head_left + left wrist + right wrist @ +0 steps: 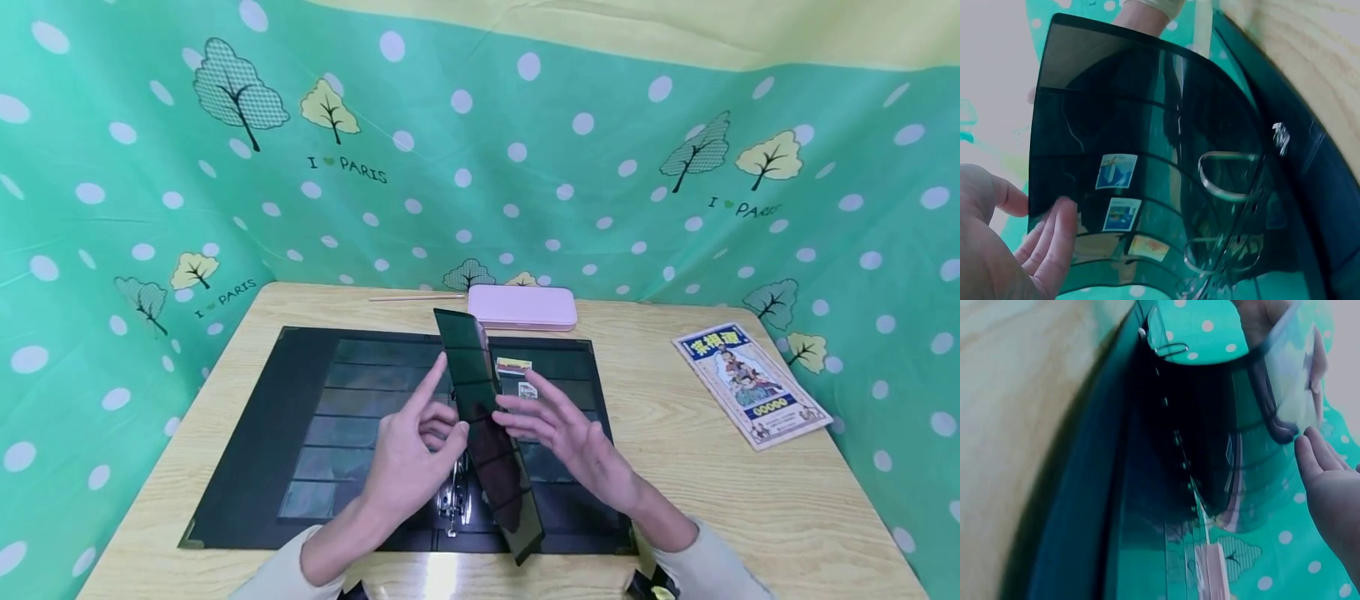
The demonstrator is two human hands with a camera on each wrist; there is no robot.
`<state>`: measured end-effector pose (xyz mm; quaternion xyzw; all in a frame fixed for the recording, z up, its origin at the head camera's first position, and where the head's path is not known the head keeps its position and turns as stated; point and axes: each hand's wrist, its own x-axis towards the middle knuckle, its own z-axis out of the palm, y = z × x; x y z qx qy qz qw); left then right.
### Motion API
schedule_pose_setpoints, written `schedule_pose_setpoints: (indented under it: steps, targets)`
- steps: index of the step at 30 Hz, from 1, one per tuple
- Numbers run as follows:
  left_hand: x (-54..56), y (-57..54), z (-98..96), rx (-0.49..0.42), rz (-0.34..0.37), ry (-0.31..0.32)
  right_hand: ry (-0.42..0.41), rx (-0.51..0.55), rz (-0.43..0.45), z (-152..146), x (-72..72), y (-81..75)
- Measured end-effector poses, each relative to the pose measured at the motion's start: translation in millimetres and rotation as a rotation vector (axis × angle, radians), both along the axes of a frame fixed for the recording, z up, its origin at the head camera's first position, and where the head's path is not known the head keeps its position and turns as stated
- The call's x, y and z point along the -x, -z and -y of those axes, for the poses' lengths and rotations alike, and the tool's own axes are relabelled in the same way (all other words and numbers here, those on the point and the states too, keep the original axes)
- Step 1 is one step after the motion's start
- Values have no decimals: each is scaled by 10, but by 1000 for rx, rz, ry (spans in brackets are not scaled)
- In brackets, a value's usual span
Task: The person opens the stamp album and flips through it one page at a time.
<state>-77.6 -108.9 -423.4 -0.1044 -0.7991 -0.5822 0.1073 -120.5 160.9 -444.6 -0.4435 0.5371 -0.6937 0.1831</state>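
Head cam high, fwd/down, wrist cams close, opp. sides, sharing raised pg (497, 468)

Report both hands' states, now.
Left hand: closed, holding the dark, flexible, translucent plastic pocket page by its edge.
Right hand: open at the page, not gripping it.

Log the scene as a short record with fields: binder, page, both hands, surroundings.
Binder: lying open on the wooden table
Page: dark, divided into strips, raised between the hands
Left hand: at the page's edge; grip unclear
Right hand: fingers extended at the page, opposite the left hand
Behind binder: pink case, with a thin stick to its left
Right of binder: printed booklet
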Motion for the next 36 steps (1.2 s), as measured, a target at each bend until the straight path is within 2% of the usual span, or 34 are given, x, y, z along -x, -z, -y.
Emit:
schedule_pose_setpoints:
  steps: [7,11,16,22,25,30,33,36]
  targets:
    - [51,-75,162,2,42,-49,277,-148,-71,-137,81,-39]
    - [74,-118,273,9,47,-96,354,-207,-104,-224,140,-63]
    - [91,-137,440,23,55,-157,409,-296,-117,-355,227,-105]
    - [123,-165,639,77,108,-232,484,-421,-99,-518,329,-96]
    - [132,-169,724,120,143,-231,500,-460,-79,-557,392,-40]
    - [156,-164,854,184,183,-194,521,-549,-63,-606,487,75]
    - [171,-164,942,180,212,-187,538,-630,-71,-646,540,140]
    - [191,-174,1030,157,247,-207,521,-717,-52,-691,587,199]
